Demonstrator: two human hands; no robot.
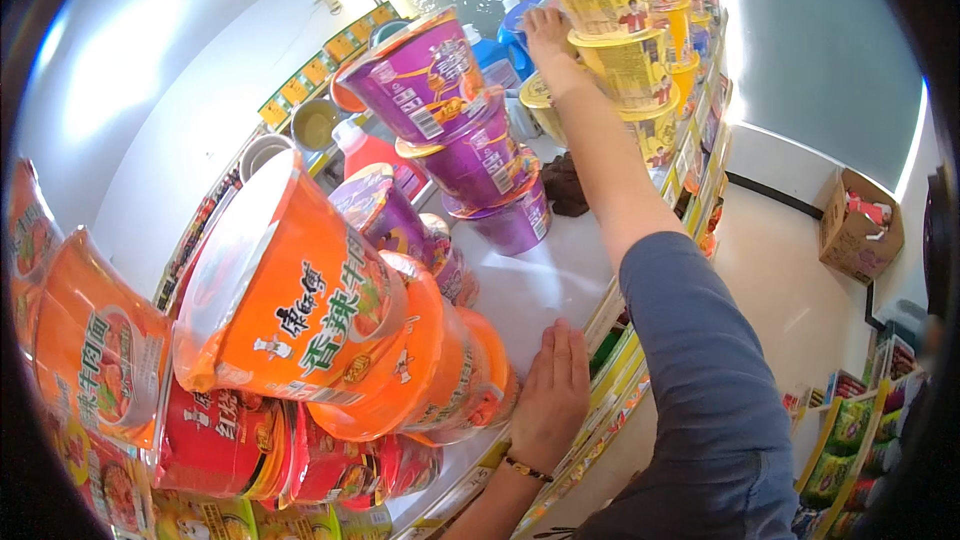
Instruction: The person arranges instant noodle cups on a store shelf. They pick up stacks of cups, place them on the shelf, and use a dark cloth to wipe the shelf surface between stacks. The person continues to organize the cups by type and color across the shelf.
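My left hand [553, 390], with a beaded bracelet at the wrist, lies flat on the pale shelf top [545, 295], fingers stretched out. It is beside a tilted stack of orange instant noodle cups [310, 285]. Farther off, my right hand [547, 32] reaches past a stack of yellow noodle cups [625, 70], close to a blue container [515, 15]. Its fingertips are hard to make out, and whether they grip anything is unclear. Between the hands stands a leaning stack of purple noodle cups [480, 140]. A small dark object [567, 187] sits beneath my right forearm.
Red noodle packs [225, 440] lie below the orange cups. A red jug [375, 155] and empty-looking pots [315, 123] stand behind the purple stack. On the right, an aisle floor [770, 230] leads to a cardboard box [860, 225] and another snack shelf [850, 430].
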